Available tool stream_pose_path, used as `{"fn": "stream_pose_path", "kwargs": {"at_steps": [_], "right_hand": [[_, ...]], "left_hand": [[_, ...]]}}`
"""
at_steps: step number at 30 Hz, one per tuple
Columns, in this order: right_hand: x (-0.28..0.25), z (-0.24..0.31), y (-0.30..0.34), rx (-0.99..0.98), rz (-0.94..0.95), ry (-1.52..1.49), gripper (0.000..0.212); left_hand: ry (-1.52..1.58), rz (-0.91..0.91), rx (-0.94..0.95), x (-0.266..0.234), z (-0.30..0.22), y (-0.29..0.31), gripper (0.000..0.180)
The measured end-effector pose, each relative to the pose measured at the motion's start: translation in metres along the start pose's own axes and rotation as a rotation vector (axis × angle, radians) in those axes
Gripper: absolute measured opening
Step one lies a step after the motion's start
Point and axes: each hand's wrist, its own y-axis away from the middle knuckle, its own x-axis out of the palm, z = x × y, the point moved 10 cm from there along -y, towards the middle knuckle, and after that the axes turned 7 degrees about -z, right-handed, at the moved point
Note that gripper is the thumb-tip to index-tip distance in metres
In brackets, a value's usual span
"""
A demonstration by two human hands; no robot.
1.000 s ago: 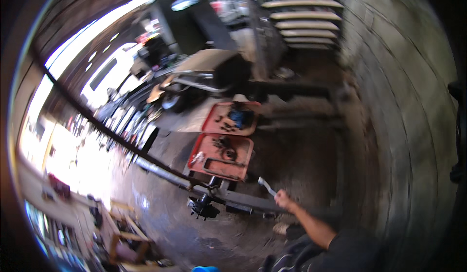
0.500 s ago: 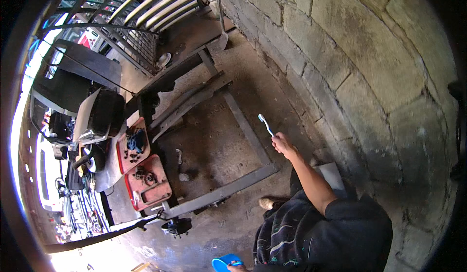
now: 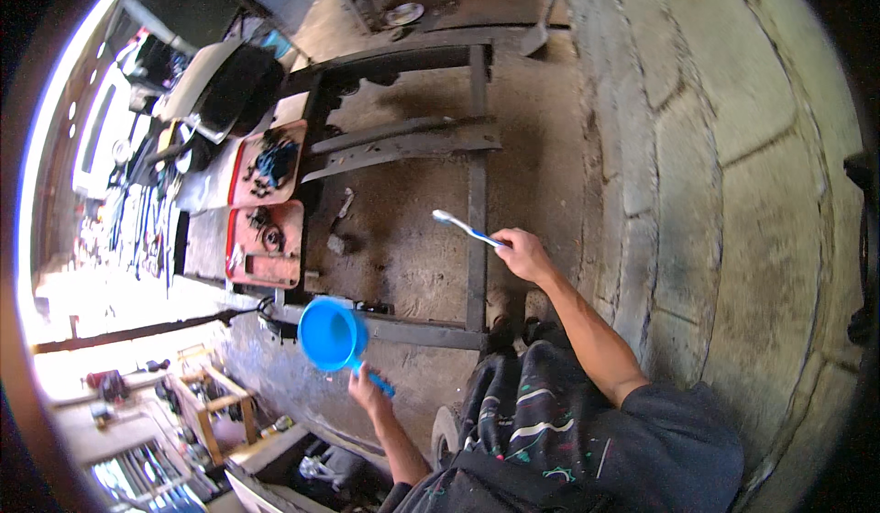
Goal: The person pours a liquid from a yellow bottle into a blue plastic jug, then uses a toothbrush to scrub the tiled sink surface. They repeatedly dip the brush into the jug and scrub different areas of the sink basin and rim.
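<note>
Both grips are closed: the left hand point(image 3: 368, 386) clamps the handle of a blue scoop point(image 3: 332, 333), low and near-left; the right hand point(image 3: 521, 254) pinches a toothbrush point(image 3: 463, 229) over the steel frame point(image 3: 477, 238). Judging by this, keep the scoop level and the bristles clear of the dirt. Half a second ago only the scoop's rim showed at the lower edge.

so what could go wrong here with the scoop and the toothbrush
The blue plastic scoop is held only by its handle end in the left hand, so it might tip and spill anything inside. The blue and white toothbrush in the right hand hangs over the dirt floor and could get dirty if dropped.
</note>
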Motion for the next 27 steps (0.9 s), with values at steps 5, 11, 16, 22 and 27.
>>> {"fn": "stream_pose_path", "kwargs": {"at_steps": [5, 11, 16, 22, 27], "right_hand": [[0.032, 0.118, -0.078, -0.349, 0.193, 0.225, 0.017], [0.083, 0.14, -0.16, -0.669, 0.394, 0.677, 0.012], [0.021, 0.164, -0.217, -0.937, 0.021, 0.458, 0.023], [-0.079, 0.045, -0.317, -0.202, 0.009, 0.42, 0.029], [-0.088, -0.029, -0.325, -0.062, 0.171, 0.509, 0.031]], "left_hand": [[-0.165, 0.235, -0.033, 0.155, -0.031, 0.035, 0.014], [-0.308, 0.3, 0.119, 0.285, -0.06, 0.034, 0.015], [-0.107, 0.258, 0.06, 0.35, -0.074, -0.021, 0.015], [0.073, 0.208, 0.043, 0.405, -0.102, -0.123, 0.012], [0.057, 0.181, 0.017, 0.442, -0.104, -0.187, 0.014]]}}
